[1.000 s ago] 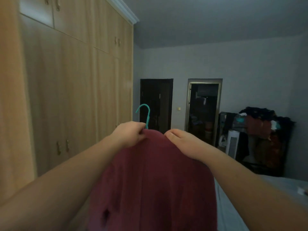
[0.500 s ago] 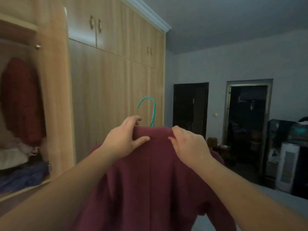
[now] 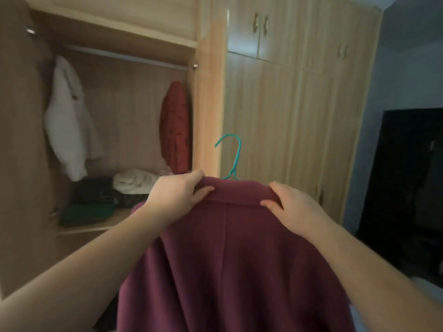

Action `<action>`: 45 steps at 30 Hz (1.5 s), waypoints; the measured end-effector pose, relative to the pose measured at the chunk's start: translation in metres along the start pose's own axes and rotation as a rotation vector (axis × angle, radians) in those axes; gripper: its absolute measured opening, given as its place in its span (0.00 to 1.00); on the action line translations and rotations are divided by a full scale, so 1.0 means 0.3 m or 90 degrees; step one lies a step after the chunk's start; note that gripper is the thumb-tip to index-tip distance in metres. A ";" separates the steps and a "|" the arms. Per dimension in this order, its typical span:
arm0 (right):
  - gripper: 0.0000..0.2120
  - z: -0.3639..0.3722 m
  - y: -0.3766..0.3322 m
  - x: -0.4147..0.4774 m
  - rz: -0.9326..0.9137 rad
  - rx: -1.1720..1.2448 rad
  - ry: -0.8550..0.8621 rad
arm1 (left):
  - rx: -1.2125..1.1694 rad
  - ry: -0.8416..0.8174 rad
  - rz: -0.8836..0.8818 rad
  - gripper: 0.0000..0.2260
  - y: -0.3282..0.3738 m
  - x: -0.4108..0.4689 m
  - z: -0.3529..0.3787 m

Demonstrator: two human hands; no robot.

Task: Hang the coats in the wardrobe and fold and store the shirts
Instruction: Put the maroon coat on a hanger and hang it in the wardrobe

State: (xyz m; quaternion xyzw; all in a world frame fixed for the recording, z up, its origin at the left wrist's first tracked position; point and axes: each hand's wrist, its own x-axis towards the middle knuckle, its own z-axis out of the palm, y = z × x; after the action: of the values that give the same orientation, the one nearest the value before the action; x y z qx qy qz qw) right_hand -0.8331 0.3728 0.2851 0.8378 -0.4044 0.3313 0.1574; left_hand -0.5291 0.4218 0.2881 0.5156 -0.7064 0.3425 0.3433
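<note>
A maroon coat (image 3: 227, 255) hangs on a teal hanger (image 3: 233, 156), whose hook sticks up above the collar. My left hand (image 3: 178, 195) grips the collar's left end and my right hand (image 3: 291, 208) grips its right end, holding the coat up in front of me. The open wardrobe (image 3: 208, 104) is to the left, with a metal rail (image 3: 124, 57) across its top. On that rail hang a white coat (image 3: 68, 121) at the left and a red coat (image 3: 175, 125) at the right.
Folded clothes lie on the wardrobe shelf (image 3: 96, 224): a green stack (image 3: 87, 212), dark items (image 3: 96, 191) and a white bundle (image 3: 135, 180). The open door (image 3: 21, 140) stands at far left. Closed wardrobe doors (image 3: 287, 116) fill the middle; a dark doorway (image 3: 405, 183) is at right.
The view has swung left, bringing the open wardrobe compartment fully into sight. Both hands still hold the maroon coat by its collar, now closer to the wardrobe opening.
</note>
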 end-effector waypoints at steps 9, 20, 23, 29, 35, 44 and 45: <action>0.20 0.416 -0.401 0.419 -0.066 0.120 -0.074 | 0.136 0.037 -0.067 0.16 -0.562 -0.138 -0.019; 0.11 0.818 -0.687 0.982 -0.106 -0.066 0.222 | -0.027 -0.220 -0.205 0.22 -1.330 -0.022 0.056; 0.11 0.938 -0.688 1.104 -0.104 -0.067 0.223 | 0.057 -0.221 -0.188 0.14 -1.457 0.005 0.188; 0.12 1.147 -0.563 1.432 -0.108 -0.080 0.223 | 0.187 -0.133 -0.139 0.19 -1.665 0.180 0.472; 0.13 1.304 -0.405 1.803 -0.132 -0.109 0.327 | 0.218 -0.066 -0.142 0.20 -1.830 0.445 0.725; 0.14 1.411 -0.227 2.340 -0.114 -0.127 0.367 | 0.300 -0.039 -0.141 0.33 -2.063 0.813 0.953; 0.14 1.418 -0.213 2.387 -0.107 -0.132 0.369 | 0.313 -0.035 -0.135 0.33 -2.090 0.842 0.976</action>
State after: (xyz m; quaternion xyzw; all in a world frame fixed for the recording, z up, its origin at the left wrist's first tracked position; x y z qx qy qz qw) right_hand -0.2765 -0.2241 0.4630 0.7186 -0.3040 0.4987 0.3774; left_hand -0.0223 -0.0947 0.4262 0.6633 -0.5533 0.4520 0.2225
